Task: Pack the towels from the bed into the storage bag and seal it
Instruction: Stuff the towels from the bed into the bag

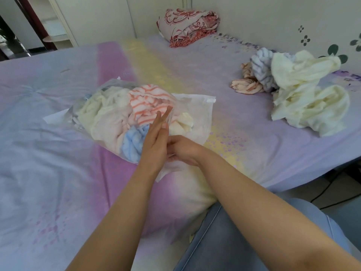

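Observation:
A clear plastic storage bag lies on the bed, stuffed with several towels: cream, pale pink, orange-striped and blue. My left hand has straight fingers and lies against the bag's near open end. My right hand curls its fingers around the bag's near edge beside the left hand. More loose towels sit on the bed at the right: cream ones, a blue-grey one and a pink one.
The bed has a lilac, pink and yellow sheet. A folded red-patterned blanket lies at the far end by the wall. The bed's edge and floor with a cable are at the right. My jeans-clad knee is below.

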`<state>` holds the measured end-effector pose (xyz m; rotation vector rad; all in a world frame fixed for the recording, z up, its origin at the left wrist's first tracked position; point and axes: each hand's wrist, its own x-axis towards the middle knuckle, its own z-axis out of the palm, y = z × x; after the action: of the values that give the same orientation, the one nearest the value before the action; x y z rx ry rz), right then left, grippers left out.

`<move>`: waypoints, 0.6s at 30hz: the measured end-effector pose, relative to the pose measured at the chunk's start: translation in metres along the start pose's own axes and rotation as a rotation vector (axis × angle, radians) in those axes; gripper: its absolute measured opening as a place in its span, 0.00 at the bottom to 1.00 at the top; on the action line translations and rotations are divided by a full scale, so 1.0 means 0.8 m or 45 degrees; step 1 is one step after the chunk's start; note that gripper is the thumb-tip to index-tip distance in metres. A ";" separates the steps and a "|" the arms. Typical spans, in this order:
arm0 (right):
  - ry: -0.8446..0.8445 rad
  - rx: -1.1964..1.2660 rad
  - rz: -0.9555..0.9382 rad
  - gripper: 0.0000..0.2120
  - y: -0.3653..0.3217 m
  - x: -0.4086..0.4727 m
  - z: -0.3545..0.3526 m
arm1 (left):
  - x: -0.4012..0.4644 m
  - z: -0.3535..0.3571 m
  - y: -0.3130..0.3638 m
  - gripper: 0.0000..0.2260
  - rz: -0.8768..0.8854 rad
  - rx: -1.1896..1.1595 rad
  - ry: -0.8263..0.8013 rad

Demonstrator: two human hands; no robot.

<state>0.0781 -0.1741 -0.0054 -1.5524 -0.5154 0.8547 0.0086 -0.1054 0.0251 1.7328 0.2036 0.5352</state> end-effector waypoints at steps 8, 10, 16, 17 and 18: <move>1.296 -0.479 -0.221 0.17 0.014 -0.079 -0.158 | 0.010 0.032 0.002 0.18 0.098 -0.033 -0.101; 1.539 -0.570 -0.300 0.17 0.008 -0.098 -0.207 | 0.013 0.040 0.004 0.18 0.070 -0.025 -0.087; 1.376 -0.787 0.323 0.22 0.010 -0.114 -0.326 | 0.018 0.045 -0.003 0.18 0.038 0.005 -0.093; 1.305 -0.852 0.384 0.23 0.019 -0.115 -0.332 | 0.018 0.045 -0.002 0.18 0.062 0.019 -0.082; 1.300 -0.928 0.376 0.23 0.029 -0.117 -0.333 | 0.018 0.045 -0.001 0.18 0.075 0.023 -0.075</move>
<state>0.2192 -0.4195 -0.0076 -2.5030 0.2013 -0.0440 0.0379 -0.1304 0.0227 1.7740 0.1159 0.5260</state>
